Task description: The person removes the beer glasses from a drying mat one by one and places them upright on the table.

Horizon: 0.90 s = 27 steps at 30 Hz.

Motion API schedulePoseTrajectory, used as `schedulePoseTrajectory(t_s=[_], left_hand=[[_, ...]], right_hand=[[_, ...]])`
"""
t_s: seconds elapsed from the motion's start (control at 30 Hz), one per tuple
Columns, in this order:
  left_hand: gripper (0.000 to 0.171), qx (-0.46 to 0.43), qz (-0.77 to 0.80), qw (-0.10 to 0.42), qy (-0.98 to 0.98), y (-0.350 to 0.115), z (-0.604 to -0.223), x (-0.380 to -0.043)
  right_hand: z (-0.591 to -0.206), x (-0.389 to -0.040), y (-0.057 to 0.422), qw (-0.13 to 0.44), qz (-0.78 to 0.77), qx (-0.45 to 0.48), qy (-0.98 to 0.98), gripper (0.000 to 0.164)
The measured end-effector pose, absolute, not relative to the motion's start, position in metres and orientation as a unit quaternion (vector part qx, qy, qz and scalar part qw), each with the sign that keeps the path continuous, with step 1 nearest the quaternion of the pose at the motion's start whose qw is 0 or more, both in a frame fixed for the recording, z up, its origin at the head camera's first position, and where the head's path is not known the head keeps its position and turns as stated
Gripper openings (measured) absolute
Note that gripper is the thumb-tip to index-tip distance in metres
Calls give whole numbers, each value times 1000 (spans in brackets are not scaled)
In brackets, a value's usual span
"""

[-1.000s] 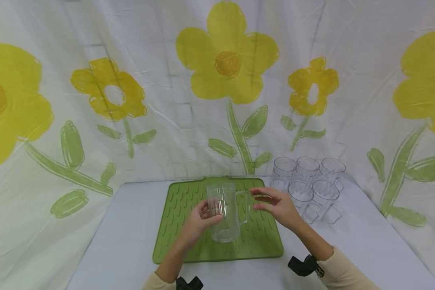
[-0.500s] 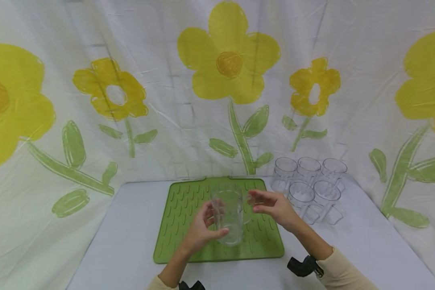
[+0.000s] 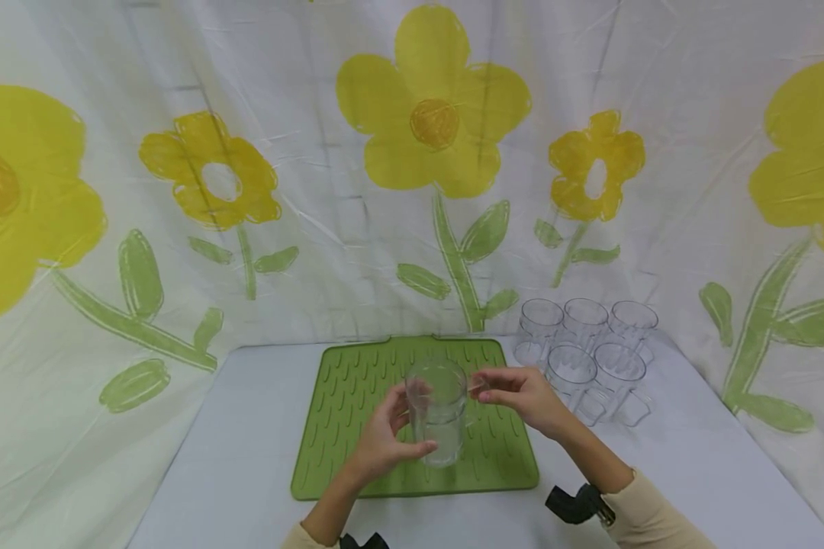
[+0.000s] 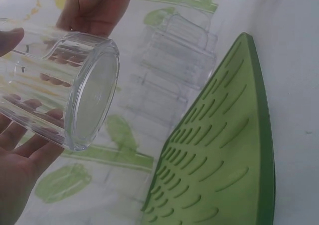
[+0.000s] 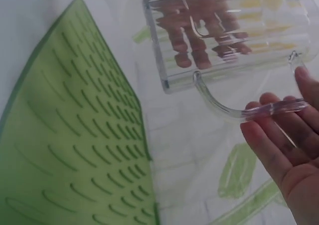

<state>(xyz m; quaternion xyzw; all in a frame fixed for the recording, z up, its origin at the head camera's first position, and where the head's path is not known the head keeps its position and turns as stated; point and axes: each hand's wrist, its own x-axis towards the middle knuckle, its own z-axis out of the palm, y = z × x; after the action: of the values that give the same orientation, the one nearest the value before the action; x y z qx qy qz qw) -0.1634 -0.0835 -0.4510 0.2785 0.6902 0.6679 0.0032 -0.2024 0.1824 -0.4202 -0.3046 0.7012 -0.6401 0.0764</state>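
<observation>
A clear mug [image 3: 442,415] is held above the green ridged mat [image 3: 343,412] in the head view, its open rim facing up and toward me. My left hand [image 3: 382,441] grips its body, thumb on the near side and fingers round the far side. At the right, my right hand [image 3: 525,394] has its fingers and thumb at the mug's handle. The right wrist view shows fingertips against the handle [image 5: 219,108], the thumb close to its upper end. In the left wrist view the mug's thick round base [image 4: 94,95] points toward the mat side.
Several more clear mugs [image 3: 620,363] stand upright in two rows on the white table [image 3: 233,457], right of the mat. Behind the table hangs a white curtain [image 3: 302,252] printed with yellow flowers.
The mug has shifted slightly right and its rim has tipped toward me, so its opening now shows. My left hand moved right with it; my right fingers have closed on the handle.
</observation>
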Motion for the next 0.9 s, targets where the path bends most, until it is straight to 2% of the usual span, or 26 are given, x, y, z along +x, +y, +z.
schedulePoseTrajectory(t_s=[0.1,0.3,0.47,0.73,0.9], left_hand=[[79,276,668,15,691,-84,-452,-163],[78,272,670,24,690,-82,-451,-163],[77,292,668,25,684,-78,-451,-164],[80,299,650,7,698,-78,-452,-163],[78,288,654,17,699,-82,-455,-162]], right_hand=[[-419,-202,184,76,-636,-311,702,32],[-418,-202,186,77,-640,-316,696,37],[-419,-201,192,46,-642,-330,690,23],[-417,-199,194,41,-637,-347,687,24],[-414,-199,198,28,-635,-343,691,22]])
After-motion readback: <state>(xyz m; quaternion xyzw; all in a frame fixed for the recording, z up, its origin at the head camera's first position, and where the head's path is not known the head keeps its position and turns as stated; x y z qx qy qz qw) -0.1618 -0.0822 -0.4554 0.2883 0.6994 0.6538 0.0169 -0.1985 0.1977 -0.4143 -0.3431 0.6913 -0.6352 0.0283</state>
